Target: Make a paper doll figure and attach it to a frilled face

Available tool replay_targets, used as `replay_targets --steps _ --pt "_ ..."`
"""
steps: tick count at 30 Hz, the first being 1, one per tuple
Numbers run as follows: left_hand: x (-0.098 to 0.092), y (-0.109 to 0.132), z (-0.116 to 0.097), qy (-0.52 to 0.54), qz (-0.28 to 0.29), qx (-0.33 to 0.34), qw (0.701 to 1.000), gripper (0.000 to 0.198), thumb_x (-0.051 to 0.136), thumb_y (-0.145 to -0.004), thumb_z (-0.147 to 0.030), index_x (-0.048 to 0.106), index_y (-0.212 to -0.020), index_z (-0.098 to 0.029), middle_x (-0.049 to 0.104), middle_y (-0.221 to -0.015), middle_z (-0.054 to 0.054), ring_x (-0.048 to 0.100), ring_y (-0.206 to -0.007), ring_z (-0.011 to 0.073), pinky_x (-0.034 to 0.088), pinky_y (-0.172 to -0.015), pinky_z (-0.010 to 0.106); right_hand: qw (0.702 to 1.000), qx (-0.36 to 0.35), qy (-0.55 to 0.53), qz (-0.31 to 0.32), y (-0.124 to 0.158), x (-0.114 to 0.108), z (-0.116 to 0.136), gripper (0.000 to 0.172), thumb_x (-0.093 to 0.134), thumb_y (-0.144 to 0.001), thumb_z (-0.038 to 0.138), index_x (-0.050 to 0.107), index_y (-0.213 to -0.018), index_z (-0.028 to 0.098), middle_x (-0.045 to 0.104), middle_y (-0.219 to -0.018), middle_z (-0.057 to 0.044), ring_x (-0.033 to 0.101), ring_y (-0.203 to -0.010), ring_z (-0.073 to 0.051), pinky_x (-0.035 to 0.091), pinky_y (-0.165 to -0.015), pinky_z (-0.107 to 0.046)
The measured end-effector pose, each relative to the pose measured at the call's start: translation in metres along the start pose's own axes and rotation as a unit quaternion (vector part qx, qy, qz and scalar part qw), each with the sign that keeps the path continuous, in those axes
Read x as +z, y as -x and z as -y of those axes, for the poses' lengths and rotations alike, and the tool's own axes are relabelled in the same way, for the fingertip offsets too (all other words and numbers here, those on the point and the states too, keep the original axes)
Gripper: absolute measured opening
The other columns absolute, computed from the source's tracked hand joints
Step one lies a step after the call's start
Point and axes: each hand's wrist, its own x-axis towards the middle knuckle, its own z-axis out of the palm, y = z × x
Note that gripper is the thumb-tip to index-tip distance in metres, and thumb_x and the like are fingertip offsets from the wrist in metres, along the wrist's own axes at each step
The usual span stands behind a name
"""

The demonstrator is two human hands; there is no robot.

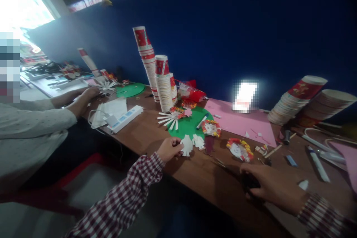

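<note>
Between the thumb and fingers of my left hand (169, 149) is a white paper cutout (187, 147) with a notched lower edge, near the table's front edge. A second white paper cutout (198, 142) lies just to its right, beside a dark purple piece (209, 144). My right hand (272, 184) is wrapped round the dark handles of scissors (221, 163), whose blades point left toward the cutouts. Past the blades lies a round piece with a red and yellow rim (240, 149); a similar one (211, 128) sits on the green paper circle (174, 131).
Tall paper cup stacks (163, 85) stand at the back, with leaning cup stacks (295, 100) at right. Pink paper (242, 121), a marker (318, 165) and a white power strip (125, 119) lie on the table (152, 134). A co-worker's arm (41, 119) reaches in at left.
</note>
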Motion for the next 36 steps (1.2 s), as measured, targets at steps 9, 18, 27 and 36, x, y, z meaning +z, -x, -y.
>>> replay_targets --steps 9,18,27,36 --pt "0.000 0.002 -0.002 0.005 0.008 0.002 1.000 0.017 0.066 -0.069 -0.025 0.057 -0.076 -0.012 0.062 -0.061 -0.002 0.061 -0.053 0.0107 0.048 -0.048 0.018 0.998 -0.005 -0.020 -0.066 -0.004 0.013 -0.011 0.029 0.059 -0.069 0.023 0.065 -0.097 0.026 0.070 -0.095 -0.003 0.066 -0.083 -0.021 0.049 -0.073 -0.030" --pt "-0.001 0.002 -0.001 -0.002 0.009 0.002 1.000 0.020 0.066 -0.070 -0.026 0.056 -0.081 -0.012 0.062 -0.061 -0.002 0.061 -0.052 0.0110 0.047 -0.046 0.018 0.991 0.035 0.054 -0.119 -0.001 0.010 -0.021 0.023 0.056 -0.075 0.030 0.064 -0.095 0.024 0.064 -0.061 0.000 0.061 -0.054 -0.018 0.040 -0.050 -0.026" --pt "0.000 0.004 -0.002 -0.013 0.005 0.011 1.000 0.031 0.069 -0.068 -0.029 0.055 -0.089 -0.012 0.059 -0.060 -0.004 0.061 -0.053 0.0110 0.046 -0.044 0.017 0.983 0.088 0.052 -0.151 -0.005 0.005 -0.040 0.027 0.053 -0.077 0.036 0.065 -0.095 0.021 0.064 -0.058 -0.001 0.063 -0.055 -0.021 0.038 -0.047 -0.027" --pt "0.012 0.009 -0.006 -0.028 0.027 0.034 0.999 0.037 0.069 -0.067 -0.032 0.053 -0.093 -0.013 0.053 -0.059 -0.006 0.061 -0.052 0.0117 0.048 -0.047 0.020 0.983 0.069 0.026 -0.167 0.002 0.004 -0.048 0.030 0.058 -0.073 0.035 0.065 -0.100 0.023 0.067 -0.066 -0.002 0.064 -0.059 -0.021 0.044 -0.052 -0.029"
